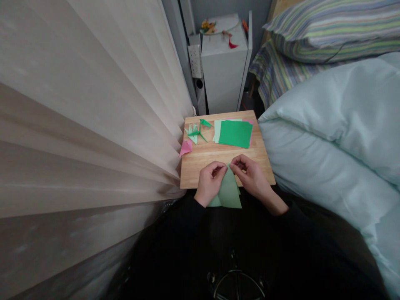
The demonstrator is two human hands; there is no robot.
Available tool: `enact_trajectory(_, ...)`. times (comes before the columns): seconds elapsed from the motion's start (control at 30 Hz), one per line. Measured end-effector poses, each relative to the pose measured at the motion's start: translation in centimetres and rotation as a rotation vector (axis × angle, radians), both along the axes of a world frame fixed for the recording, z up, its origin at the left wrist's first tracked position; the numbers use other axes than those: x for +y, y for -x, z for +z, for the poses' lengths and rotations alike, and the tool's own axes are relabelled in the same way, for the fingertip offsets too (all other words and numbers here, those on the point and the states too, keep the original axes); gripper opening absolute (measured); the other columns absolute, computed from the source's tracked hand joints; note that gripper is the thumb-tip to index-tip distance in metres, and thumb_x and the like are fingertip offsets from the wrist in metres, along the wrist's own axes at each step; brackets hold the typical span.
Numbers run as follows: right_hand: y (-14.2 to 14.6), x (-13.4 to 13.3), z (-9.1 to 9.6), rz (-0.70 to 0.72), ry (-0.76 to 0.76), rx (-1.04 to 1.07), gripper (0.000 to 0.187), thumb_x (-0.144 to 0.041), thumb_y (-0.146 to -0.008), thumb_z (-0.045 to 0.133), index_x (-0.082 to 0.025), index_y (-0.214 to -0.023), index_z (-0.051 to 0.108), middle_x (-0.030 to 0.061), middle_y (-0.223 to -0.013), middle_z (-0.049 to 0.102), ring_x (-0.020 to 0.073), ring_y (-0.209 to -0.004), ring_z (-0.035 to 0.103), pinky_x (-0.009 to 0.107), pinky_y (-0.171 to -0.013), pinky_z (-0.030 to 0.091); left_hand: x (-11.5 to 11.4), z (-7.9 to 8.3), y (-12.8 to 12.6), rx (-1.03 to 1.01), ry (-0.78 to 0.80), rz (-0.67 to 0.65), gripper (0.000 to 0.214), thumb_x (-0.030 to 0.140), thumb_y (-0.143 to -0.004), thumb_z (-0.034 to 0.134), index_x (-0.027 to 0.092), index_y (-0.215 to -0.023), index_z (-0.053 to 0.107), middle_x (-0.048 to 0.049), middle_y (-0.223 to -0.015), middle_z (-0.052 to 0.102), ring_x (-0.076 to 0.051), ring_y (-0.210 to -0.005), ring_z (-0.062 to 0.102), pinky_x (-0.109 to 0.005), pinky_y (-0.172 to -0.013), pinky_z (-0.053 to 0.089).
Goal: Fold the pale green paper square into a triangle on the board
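A partly folded sheet of light green origami paper (229, 192) hangs between my hands over the near edge of the wooden board (200, 168). My left hand (212, 180) pinches it near its top point, thumb against fingers. On the other side of that point, my right hand (250, 175) has its thumb and forefinger closed at the paper's edge. Beyond them lies a stack of square paper, a dark green sheet (236, 134) on top, with pale green and pink edges showing. To its left are folded green paper pieces (193, 133) and a pink folded piece (186, 147).
A pleated curtain (131, 104) runs along the left, touching the board's side. On the right is a bed with a pale blue quilt (328, 125) and a striped pillow (340, 29). A white cabinet (223, 75) stands behind the board, small ornaments on top.
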State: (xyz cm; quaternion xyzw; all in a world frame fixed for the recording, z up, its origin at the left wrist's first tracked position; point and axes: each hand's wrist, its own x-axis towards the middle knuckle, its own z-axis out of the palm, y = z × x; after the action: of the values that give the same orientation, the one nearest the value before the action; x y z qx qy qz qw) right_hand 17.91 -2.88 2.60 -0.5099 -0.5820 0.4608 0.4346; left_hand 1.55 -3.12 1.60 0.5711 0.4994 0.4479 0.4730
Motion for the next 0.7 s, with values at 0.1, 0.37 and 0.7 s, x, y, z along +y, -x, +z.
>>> enact_trajectory(0.1,-0.11,0.03,0.25,0.024,-0.025,0.007,0.018,-0.039,-0.090,0.066,-0.022,-0.085,0.062,0.0016,-0.075,0.065,0.0178,-0.070,0.061,0.032,-0.068,0.050,-0.07,0.18,0.09,-0.004,-0.016,-0.021,0.015,0.030,-0.090,0.068,0.018,-0.081,0.073,-0.0037,-0.079,0.072,-0.016,-0.072,0.062,-0.028,-0.069,0.047)
enact_trajectory(0.37,-0.18,-0.39,0.70,-0.080,-0.097,-0.022,0.018,-0.034,-0.090,0.065,-0.023,-0.077,0.059,-0.0002,-0.070,0.060,0.0162,-0.066,0.056,0.031,-0.065,0.045,-0.17,0.26,-0.12,-0.034,0.015,-0.052,0.016,0.031,-0.089,0.071,0.018,-0.080,0.073,-0.0039,-0.079,0.071,-0.017,-0.073,0.062,-0.029,-0.070,0.045)
enact_trajectory(0.7,-0.28,-0.07,0.58,0.019,-0.040,0.093,0.033,-0.045,-0.087,0.074,-0.021,-0.070,0.059,-0.0013,-0.066,0.056,0.0152,-0.066,0.052,0.030,-0.063,0.042,-0.30,0.17,0.10,-0.046,0.010,-0.097,0.020,0.033,-0.092,0.069,0.016,-0.083,0.072,-0.0026,-0.079,0.068,-0.014,-0.072,0.057,-0.027,-0.067,0.042)
